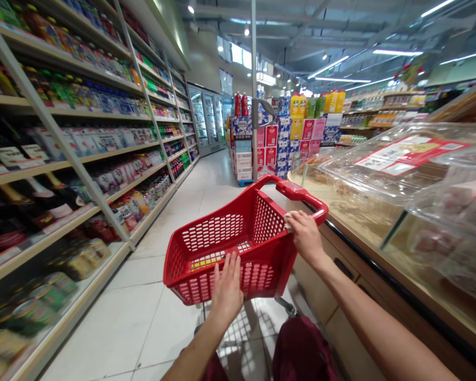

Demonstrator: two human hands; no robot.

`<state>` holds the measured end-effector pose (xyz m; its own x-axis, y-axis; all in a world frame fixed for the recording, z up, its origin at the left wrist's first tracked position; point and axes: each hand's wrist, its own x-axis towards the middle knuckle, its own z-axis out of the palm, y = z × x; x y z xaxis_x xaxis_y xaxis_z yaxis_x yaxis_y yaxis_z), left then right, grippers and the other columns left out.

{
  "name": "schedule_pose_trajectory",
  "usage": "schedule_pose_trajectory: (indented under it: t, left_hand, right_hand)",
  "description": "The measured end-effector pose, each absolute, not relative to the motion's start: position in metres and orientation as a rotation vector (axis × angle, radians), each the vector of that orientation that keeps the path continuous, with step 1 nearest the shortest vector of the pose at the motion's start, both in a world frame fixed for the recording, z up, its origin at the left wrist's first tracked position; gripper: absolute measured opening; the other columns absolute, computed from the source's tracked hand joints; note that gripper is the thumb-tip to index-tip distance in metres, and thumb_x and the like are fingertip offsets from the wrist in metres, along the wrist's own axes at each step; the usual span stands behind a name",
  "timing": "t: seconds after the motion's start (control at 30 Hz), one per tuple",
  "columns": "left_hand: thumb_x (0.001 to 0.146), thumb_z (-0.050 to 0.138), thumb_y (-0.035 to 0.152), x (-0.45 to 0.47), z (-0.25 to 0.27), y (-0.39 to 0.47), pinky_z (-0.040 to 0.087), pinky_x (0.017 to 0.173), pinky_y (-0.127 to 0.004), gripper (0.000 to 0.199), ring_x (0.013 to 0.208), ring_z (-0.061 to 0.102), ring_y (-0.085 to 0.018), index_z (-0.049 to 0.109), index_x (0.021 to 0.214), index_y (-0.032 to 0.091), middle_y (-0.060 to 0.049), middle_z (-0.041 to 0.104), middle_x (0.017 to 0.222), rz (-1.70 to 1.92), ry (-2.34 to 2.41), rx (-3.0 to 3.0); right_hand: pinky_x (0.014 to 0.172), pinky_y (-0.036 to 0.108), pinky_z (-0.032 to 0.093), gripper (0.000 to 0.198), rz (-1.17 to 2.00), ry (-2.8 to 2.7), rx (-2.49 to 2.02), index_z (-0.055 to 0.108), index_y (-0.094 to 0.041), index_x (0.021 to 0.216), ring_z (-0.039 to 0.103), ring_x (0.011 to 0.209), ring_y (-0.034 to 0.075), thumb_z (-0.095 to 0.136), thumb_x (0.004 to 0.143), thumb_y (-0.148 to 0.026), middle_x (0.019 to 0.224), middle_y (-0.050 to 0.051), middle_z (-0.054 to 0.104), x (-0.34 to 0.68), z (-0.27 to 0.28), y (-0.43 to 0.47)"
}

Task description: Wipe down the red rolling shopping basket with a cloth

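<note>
Pinching white cloth against red cart with right hand; resting left hand on near side, flat-fingered, gripping nothing.

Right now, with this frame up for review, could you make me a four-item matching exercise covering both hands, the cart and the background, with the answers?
1. Left hand
2. Right hand
3. Cart basket
4. Fridges

A. Glass-fronted, in the background
B. Fingers extended at the basket's near side
C. Holding a crumpled white wad near the handle
D. Red, with perforated walls

Pairs: 1-B, 2-C, 3-D, 4-A.
</note>
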<state>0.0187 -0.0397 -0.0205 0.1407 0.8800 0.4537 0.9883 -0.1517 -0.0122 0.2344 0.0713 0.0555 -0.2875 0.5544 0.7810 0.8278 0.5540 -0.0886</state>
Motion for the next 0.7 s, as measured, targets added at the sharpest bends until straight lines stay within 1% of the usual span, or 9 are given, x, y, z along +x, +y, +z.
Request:
schedule_pose_trajectory:
  t: [0.07,0.23,0.33,0.43,0.5,0.63,0.7]
  left_hand:
    - [0.06,0.043,0.01,0.02,-0.021,-0.039,0.018,0.105,-0.047,0.079,0.131,0.013,-0.023,0.016,0.135,0.011,-0.008,0.022,0.142,-0.503,-1.836,-2.106]
    - [0.061,0.042,0.011,0.017,-0.02,-0.037,0.017,0.106,-0.048,0.077,0.131,0.013,-0.023,0.018,0.134,0.011,-0.007,0.022,0.142,-0.477,-1.826,-2.131]
    - [0.062,0.041,0.011,0.016,-0.019,-0.039,0.015,0.106,-0.048,0.076,0.131,0.013,-0.022,0.018,0.134,0.011,-0.007,0.02,0.142,-0.477,-1.834,-2.141]
    - [0.06,0.044,0.012,0.021,-0.019,-0.04,0.017,0.106,-0.047,0.078,0.132,0.01,-0.024,0.019,0.134,0.009,-0.009,0.021,0.142,-0.504,-1.877,-2.124]
    - [0.06,0.045,0.013,0.026,-0.018,-0.039,0.017,0.106,-0.047,0.078,0.132,0.009,-0.025,0.02,0.133,0.008,-0.009,0.021,0.142,-0.497,-1.896,-2.13]
    - [0.062,0.044,0.016,0.027,-0.013,-0.037,0.014,0.106,-0.046,0.076,0.132,0.01,-0.023,0.021,0.133,0.009,-0.009,0.018,0.143,-0.437,-1.927,-2.184]
    - [0.063,0.044,0.016,0.024,-0.012,-0.038,0.014,0.107,-0.045,0.075,0.132,0.011,-0.022,0.02,0.133,0.009,-0.009,0.018,0.143,-0.425,-1.983,-2.154]
  right_hand:
    - [0.093,0.044,0.034,0.033,-0.431,-1.97,-1.119,0.061,-0.016,0.102,0.044,0.11,0.025,0.038,0.08,-0.006,0.111,0.011,0.058,0.231,0.056,0.071]
    - [0.093,0.038,0.036,0.031,-0.325,-2.266,-0.82,0.06,-0.02,0.103,0.044,0.111,0.02,0.038,0.082,-0.01,0.112,0.006,0.057,0.2,0.043,0.054]
    - [0.094,0.042,0.035,0.033,-0.36,-2.135,-0.959,0.06,-0.019,0.104,0.044,0.11,0.022,0.038,0.081,-0.009,0.112,0.008,0.057,0.221,0.053,0.068]
    - [0.093,0.045,0.033,0.034,-0.426,-1.925,-1.131,0.06,-0.018,0.104,0.045,0.109,0.024,0.038,0.079,-0.007,0.111,0.011,0.057,0.242,0.062,0.083]
    - [0.093,0.043,0.034,0.033,-0.426,-1.966,-1.083,0.06,-0.018,0.102,0.046,0.108,0.023,0.038,0.079,-0.007,0.11,0.01,0.057,0.233,0.058,0.078]
    - [0.092,0.037,0.037,0.031,-0.339,-2.251,-0.817,0.06,-0.019,0.102,0.046,0.108,0.02,0.038,0.082,-0.01,0.111,0.006,0.058,0.197,0.043,0.058]
    - [0.092,0.039,0.037,0.031,-0.337,-2.226,-0.869,0.06,-0.02,0.102,0.045,0.108,0.02,0.038,0.082,-0.009,0.111,0.005,0.058,0.204,0.045,0.061]
